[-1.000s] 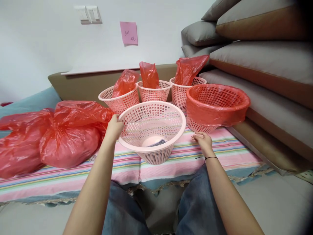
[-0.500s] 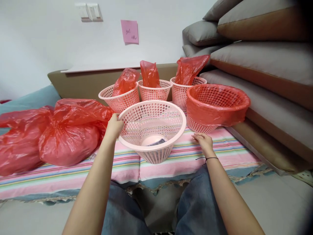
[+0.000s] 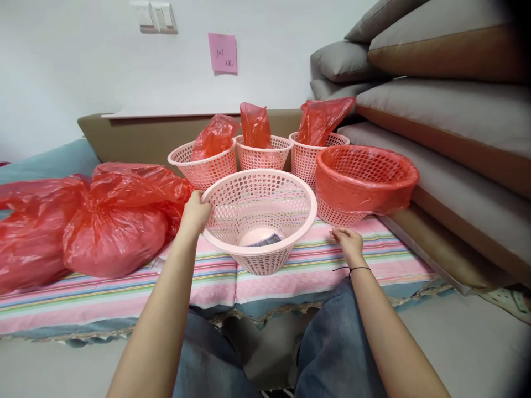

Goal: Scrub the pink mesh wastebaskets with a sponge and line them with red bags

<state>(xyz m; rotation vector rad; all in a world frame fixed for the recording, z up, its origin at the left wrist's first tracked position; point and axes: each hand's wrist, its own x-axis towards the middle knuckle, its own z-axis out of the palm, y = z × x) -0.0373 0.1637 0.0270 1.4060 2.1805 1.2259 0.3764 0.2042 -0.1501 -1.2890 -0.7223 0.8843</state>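
Note:
My left hand (image 3: 194, 213) grips the left rim of a pink plastic mesh basket (image 3: 265, 251), which tilts toward me on the striped cloth (image 3: 215, 282). A small dark object (image 3: 267, 241) lies in the basket's bottom. My right hand (image 3: 347, 244) rests on the cloth to the right of that basket, fingers loosely curled, holding nothing I can see. Just beyond it stands a basket lined with a red plastic bag (image 3: 365, 179).
Three pink baskets (image 3: 205, 166) (image 3: 262, 155) (image 3: 307, 157) with red bags poking out stand at the back. Stuffed red bags (image 3: 112, 221) lie at left. Grey cushions (image 3: 435, 116) stack at right. A wall with a pink note (image 3: 223, 53) is behind.
Almost nothing has moved. The view has shifted slightly, and my right hand has crept a little to the right on the cloth.

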